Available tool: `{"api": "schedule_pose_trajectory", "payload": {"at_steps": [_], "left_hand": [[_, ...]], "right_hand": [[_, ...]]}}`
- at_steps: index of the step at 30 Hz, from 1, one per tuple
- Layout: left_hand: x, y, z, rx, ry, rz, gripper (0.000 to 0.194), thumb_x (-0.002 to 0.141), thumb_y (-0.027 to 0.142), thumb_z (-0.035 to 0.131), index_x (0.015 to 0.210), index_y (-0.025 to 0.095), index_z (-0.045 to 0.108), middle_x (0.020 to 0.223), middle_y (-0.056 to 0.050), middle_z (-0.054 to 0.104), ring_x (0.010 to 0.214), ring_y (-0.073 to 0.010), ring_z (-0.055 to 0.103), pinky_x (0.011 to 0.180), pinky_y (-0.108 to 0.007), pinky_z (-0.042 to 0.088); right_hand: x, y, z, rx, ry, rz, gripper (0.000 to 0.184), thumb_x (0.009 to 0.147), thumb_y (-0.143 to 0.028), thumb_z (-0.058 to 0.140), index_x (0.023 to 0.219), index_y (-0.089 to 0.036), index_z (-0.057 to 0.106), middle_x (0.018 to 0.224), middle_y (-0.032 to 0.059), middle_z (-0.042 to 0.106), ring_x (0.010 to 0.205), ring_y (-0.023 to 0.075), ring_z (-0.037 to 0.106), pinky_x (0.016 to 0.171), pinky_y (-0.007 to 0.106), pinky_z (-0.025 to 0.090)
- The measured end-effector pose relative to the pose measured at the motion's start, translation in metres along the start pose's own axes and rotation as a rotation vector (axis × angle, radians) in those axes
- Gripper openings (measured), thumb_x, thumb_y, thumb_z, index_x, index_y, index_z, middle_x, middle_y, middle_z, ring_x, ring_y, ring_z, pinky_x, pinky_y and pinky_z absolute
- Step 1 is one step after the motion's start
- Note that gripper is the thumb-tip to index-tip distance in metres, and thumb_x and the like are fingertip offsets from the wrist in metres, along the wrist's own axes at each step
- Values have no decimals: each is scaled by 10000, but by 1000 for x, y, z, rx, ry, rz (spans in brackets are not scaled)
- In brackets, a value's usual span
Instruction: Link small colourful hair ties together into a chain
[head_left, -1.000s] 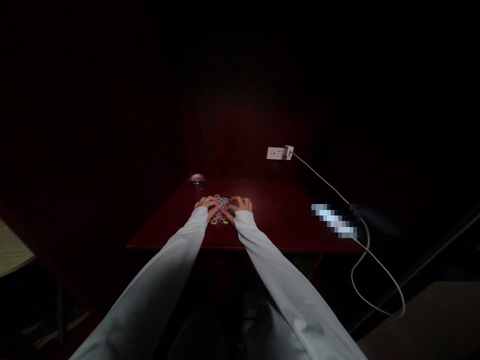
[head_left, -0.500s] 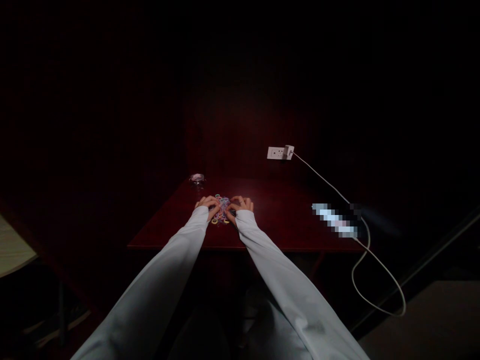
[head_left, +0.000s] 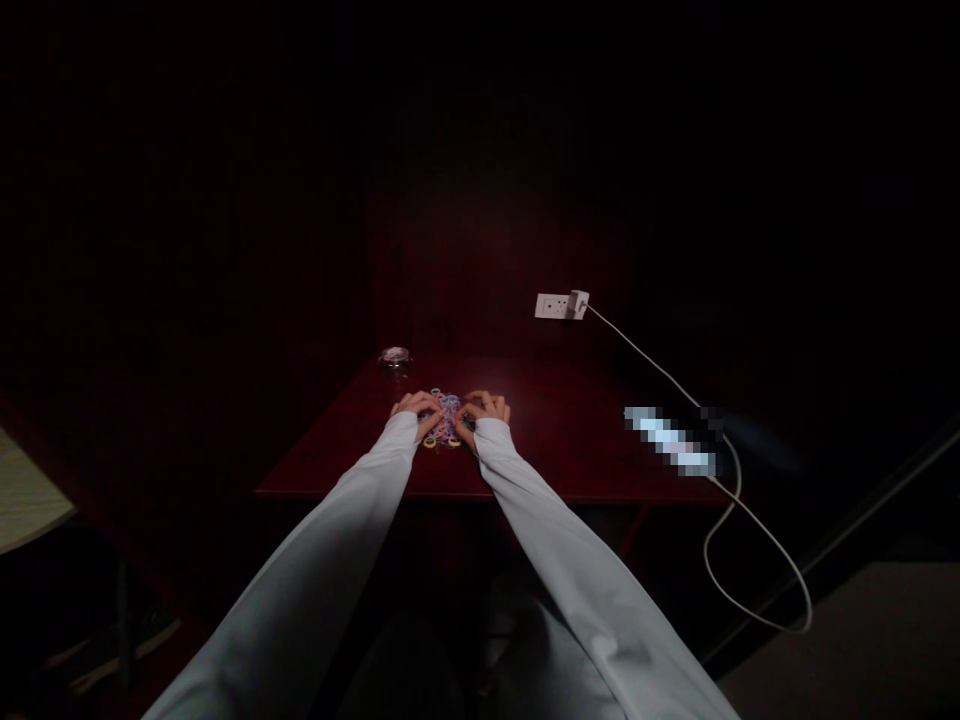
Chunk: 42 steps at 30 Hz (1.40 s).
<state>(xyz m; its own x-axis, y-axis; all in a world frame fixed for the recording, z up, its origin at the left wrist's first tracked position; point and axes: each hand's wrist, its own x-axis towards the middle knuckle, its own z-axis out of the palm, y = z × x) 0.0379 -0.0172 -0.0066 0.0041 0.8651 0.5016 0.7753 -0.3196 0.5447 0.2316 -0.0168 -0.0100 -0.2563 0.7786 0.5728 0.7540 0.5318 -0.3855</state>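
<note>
A small heap of colourful elastic hair ties [head_left: 449,408] lies on the dark red table, with purple, pink, green and yellow loops among them. On its left edge rests my left hand [head_left: 415,407], with thumb and forefinger pinched together on some of the ties. My right hand [head_left: 484,410] is at the opposite edge, its fingers curled and the tips closed on ties there. Exactly which loops each hand grips is too small to make out. Two yellow loops sit at the near side of the heap, between my wrists.
At the back left of the table [head_left: 555,470] stands a small clear jar [head_left: 394,359] with a pale top. A lit phone [head_left: 670,440], blurred out, lies to the right. Its white cable [head_left: 637,350] runs up to a charger [head_left: 577,303] in the wall socket [head_left: 551,306].
My right hand has shifted slightly right, away from the left one, so more of the heap shows between them. My left hand has barely moved.
</note>
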Motion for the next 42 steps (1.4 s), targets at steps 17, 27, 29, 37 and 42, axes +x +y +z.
{"api": "schedule_pose_trajectory", "payload": {"at_steps": [17, 27, 29, 37, 42], "left_hand": [[1, -8, 7, -1, 25, 18, 92, 917, 271, 763, 849, 272, 825, 1153, -21, 805, 1111, -257, 666, 990, -402, 451], [1, -9, 8, -31, 47, 31, 88, 905, 247, 773, 831, 272, 813, 1135, -17, 814, 1108, -259, 674, 987, -409, 449], [0, -7, 7, -31, 39, 23, 81, 902, 240, 780, 832, 267, 813, 1146, -22, 812, 1110, -261, 674, 985, -409, 447], [2, -9, 6, -51, 42, 28, 97, 897, 212, 773, 815, 258, 795, 1121, -32, 808, 1103, -265, 685, 1021, -425, 448], [3, -12, 6, -78, 98, 40, 108, 898, 212, 737, 799, 251, 759, 1071, -29, 808, 1065, -254, 692, 1029, -419, 459]], "right_hand": [[0, 3, 3, 50, -23, 8, 114, 961, -367, 775, 1001, -287, 845, 1388, 53, 656, 1230, 286, 441, 1052, 417, 304], [1, 5, 4, 58, 11, 9, 86, 951, -349, 787, 931, -277, 830, 1368, 49, 661, 1218, 286, 438, 1056, 430, 305], [1, 5, 3, 51, 5, 14, 93, 948, -357, 791, 924, -275, 829, 1367, 50, 661, 1215, 287, 439, 1057, 434, 307], [1, 3, 4, 112, 34, 36, 58, 931, -327, 787, 931, -278, 818, 1333, 52, 666, 1211, 285, 456, 1094, 461, 320], [9, 15, 13, 246, 196, 124, 183, 959, -271, 645, 1084, -241, 775, 1242, 100, 673, 1152, 270, 523, 1061, 416, 418]]}}
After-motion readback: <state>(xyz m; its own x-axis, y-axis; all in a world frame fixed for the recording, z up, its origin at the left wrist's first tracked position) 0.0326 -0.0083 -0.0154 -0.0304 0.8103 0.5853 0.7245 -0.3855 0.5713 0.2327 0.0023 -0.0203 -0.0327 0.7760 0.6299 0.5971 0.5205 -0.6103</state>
